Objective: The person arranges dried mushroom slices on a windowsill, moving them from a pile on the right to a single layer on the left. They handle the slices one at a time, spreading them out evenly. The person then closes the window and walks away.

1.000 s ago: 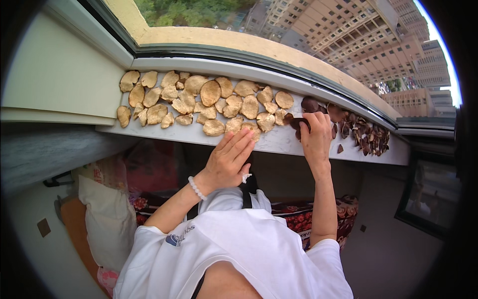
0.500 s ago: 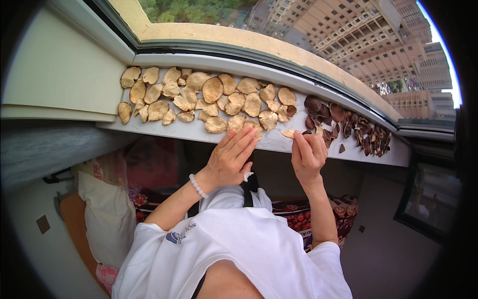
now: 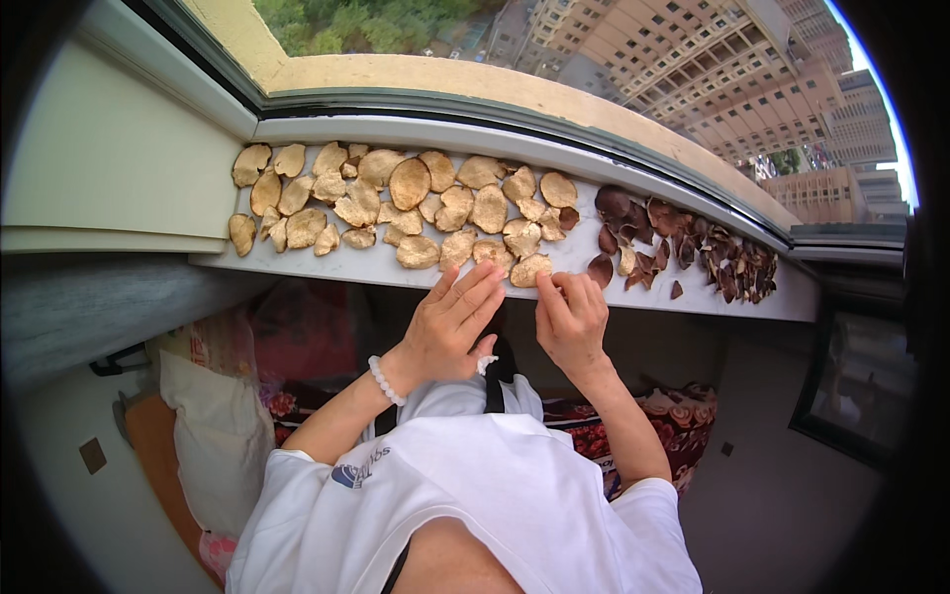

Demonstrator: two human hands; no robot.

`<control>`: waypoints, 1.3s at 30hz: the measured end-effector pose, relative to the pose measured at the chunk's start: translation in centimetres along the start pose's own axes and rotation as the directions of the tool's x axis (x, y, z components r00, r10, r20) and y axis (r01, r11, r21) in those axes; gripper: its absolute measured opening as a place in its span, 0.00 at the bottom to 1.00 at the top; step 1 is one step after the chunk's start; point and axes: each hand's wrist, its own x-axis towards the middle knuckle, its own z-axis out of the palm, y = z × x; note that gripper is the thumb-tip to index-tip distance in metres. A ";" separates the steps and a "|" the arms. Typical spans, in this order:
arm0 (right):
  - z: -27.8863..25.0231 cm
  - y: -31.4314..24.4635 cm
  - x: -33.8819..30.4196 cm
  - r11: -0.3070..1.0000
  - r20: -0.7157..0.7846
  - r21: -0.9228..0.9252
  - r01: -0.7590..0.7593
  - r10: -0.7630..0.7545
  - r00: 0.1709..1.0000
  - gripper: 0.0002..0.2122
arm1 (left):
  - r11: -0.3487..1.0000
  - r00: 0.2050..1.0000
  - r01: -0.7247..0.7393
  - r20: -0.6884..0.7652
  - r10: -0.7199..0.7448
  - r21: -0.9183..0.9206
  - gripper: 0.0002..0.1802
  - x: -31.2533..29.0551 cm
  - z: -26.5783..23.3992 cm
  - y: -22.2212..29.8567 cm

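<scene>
Pale tan dried slices lie spread over the left and middle of a white windowsill. My left hand is open at the sill's front edge. Its outstretched fingertips rest by the nearest slices, and a white beaded bracelet circles its wrist. Just right of it, my right hand pinches the right rim of one dried slice, which lies low at the front edge. Dark brown dried pieces cover the sill's right part, with one small pale piece among them.
A window frame runs along the sill's back, with buildings and trees outside. A cream panel closes the left end. Below at left hangs a white cloth bag; a dark-framed panel stands at lower right. Patterned fabric lies below.
My right hand has moved left with the pinched slice, bringing it beside the other tan slices near my left hand. The left hand stays nearly in place. The view has shifted slightly.
</scene>
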 end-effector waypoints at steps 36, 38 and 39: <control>-4.4 8.4 5.0 0.983 0.224 0.060 0.173 -0.183 0.957 0.07 | 0.989 0.987 0.139 -0.094 -0.134 0.052 0.30 2.1 4.6 6.0; -6.4 9.4 4.7 0.988 0.256 0.106 0.113 -0.137 0.957 0.07 | 0.984 0.980 0.165 -0.120 -0.157 0.064 0.31 2.0 5.1 6.5; -7.2 10.0 4.4 0.988 0.271 0.128 0.083 -0.115 0.956 0.07 | 0.983 0.978 0.172 -0.131 -0.162 0.068 0.31 2.0 5.3 6.7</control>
